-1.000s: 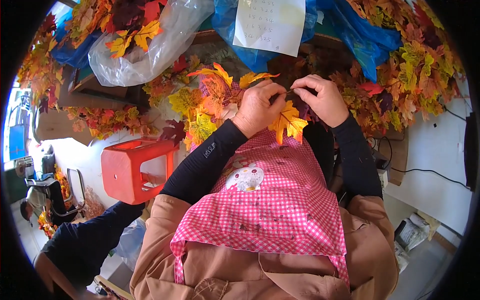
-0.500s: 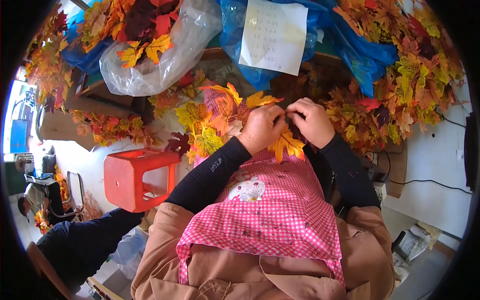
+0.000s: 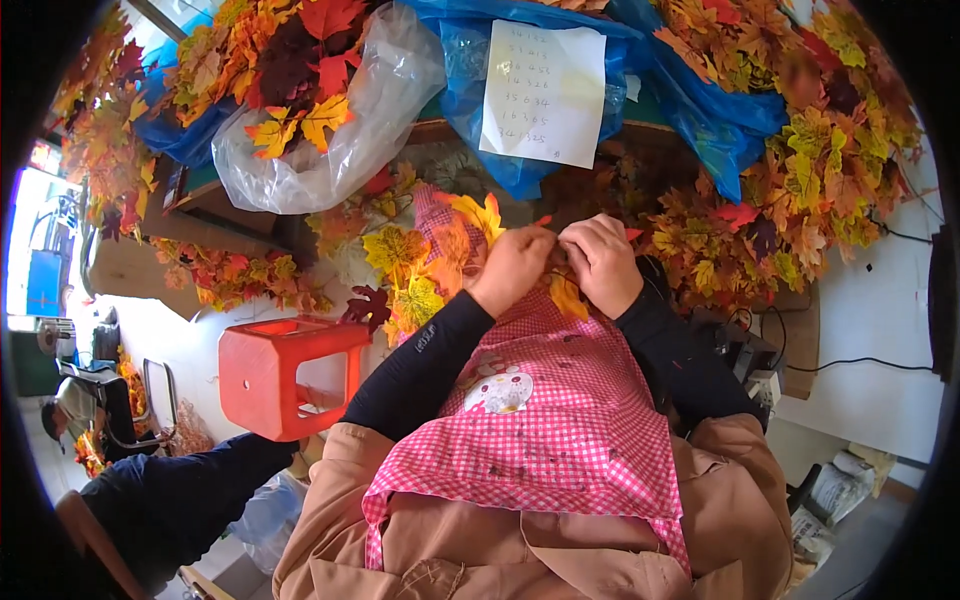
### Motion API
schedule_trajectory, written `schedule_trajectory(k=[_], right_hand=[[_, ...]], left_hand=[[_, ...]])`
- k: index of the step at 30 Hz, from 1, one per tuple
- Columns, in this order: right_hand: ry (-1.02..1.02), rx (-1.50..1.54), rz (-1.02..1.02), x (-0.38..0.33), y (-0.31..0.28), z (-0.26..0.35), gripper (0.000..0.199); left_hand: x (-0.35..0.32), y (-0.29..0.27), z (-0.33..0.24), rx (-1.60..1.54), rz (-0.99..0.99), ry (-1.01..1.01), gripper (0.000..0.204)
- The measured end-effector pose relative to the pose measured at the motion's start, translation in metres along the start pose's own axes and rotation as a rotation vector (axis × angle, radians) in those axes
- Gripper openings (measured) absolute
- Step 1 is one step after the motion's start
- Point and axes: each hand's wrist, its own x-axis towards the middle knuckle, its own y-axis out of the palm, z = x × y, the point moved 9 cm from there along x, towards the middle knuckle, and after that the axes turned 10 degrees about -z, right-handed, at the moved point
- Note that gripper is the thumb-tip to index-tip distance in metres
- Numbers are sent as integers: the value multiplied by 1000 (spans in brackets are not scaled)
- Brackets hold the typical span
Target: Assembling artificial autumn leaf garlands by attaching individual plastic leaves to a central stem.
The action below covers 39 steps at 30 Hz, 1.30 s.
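Note:
Over the lap, my left hand (image 3: 513,268) and my right hand (image 3: 603,266) meet with their fingers pinched together on a garland of artificial maple leaves (image 3: 416,300). Its yellow, orange and dark red leaves hang to the left of my left hand. One orange leaf (image 3: 567,297) dangles below the fingers, between the two hands. The thin part gripped at the fingertips is mostly hidden by the fingers. Under the hands spreads a pink checked apron (image 3: 540,420).
Ahead, a white paper sheet (image 3: 543,95) lies on blue plastic bags (image 3: 465,60). Left of it is a clear bag (image 3: 290,175) of leaves. More leaf garlands (image 3: 815,180) hang at the right. A red plastic stool (image 3: 262,385) stands left, near another person's dark sleeve (image 3: 190,490).
Both hands have moved slightly left and nearer together. The orange leaf between them has turned and shows less. The view has shifted a little.

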Motion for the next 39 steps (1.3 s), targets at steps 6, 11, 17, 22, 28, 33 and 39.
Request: schedule_trajectory(k=[6,11,17,22,28,33,39], right_hand=[[-66,-103,-153,-27,-11,22,28],[57,82,-193,-23,-45,11,14],[-59,-228,-102,4,-69,-11,13],[69,-50,291,-2,-42,-23,13],[131,-167,117,1,-45,-38,10],[87,-253,56,2,-48,-37,9],[163,-280,83,-8,-51,-47,9]], left_hand=[[2,13,32,-390,162,-374,22],[-1,5,20,-233,151,-181,16],[-1,4,-6,-2,106,57,17],[-6,-2,-16,-57,35,174,14],[-21,-1,-56,511,-143,522,23],[-41,22,-95,868,-98,663,25],[-54,25,-105,740,162,581,32]])
